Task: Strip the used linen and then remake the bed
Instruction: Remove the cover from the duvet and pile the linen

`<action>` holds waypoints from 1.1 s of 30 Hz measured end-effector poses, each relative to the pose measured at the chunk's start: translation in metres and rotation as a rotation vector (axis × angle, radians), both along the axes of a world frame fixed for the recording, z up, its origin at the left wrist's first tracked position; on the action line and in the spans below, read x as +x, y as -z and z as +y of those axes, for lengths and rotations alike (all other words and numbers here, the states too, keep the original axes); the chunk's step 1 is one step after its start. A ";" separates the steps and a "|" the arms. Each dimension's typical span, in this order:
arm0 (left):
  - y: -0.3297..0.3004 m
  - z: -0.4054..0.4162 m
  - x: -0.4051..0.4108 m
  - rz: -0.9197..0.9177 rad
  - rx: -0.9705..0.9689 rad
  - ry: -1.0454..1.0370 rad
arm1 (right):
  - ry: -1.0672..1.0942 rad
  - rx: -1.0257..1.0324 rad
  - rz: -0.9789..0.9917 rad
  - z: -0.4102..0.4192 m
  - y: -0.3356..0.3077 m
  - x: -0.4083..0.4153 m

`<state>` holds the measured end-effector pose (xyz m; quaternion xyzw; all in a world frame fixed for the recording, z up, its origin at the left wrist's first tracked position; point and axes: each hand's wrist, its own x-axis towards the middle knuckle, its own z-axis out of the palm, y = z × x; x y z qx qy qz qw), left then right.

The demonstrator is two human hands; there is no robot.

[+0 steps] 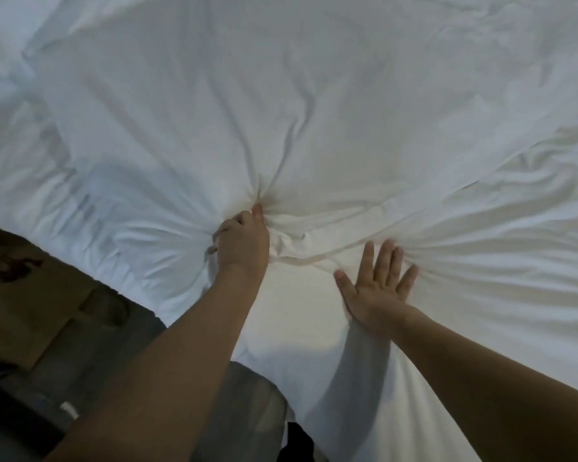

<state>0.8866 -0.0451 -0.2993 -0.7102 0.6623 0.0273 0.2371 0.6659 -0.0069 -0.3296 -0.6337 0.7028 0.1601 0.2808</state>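
Gathering the white sheet point(314, 105) on the bed point(301, 315), the left hand point(242, 241) grips a bunched fold with fingers curled tight, creases radiating from the fist. The right hand point(377, 288) lies flat just beside it, fingers spread, pressing the cloth near its loose hem. Whether this is stripping or remaking cannot be told; judged likeliest, the next move calls for a firm pull toward the bed's near edge.
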 end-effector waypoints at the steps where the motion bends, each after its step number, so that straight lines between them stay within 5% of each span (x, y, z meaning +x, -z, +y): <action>1: -0.009 -0.001 0.002 0.033 -0.015 0.003 | 0.009 0.033 -0.015 0.000 -0.004 0.000; 5: -0.063 0.007 0.018 0.335 -0.012 -0.059 | -0.041 0.184 -0.128 -0.017 -0.038 -0.011; 6: -0.080 0.013 0.017 0.393 -0.042 -0.049 | 0.043 0.282 -0.285 -0.024 -0.053 -0.015; 9: -0.119 0.036 -0.019 0.513 -0.185 0.082 | 0.749 0.435 -1.084 -0.045 -0.082 -0.030; 12: -0.116 0.057 -0.079 0.543 -0.191 0.211 | 0.930 0.355 -1.382 -0.058 -0.100 -0.051; 18: -0.078 0.087 -0.155 0.577 -0.076 0.120 | 0.802 0.059 -0.903 -0.048 -0.111 -0.098; 27: -0.154 0.179 -0.272 0.559 0.148 -0.024 | 0.689 -0.026 -0.892 0.050 -0.179 -0.224; 33: -0.119 0.251 -0.377 0.604 0.383 -0.013 | 0.564 0.012 -0.707 0.140 -0.164 -0.342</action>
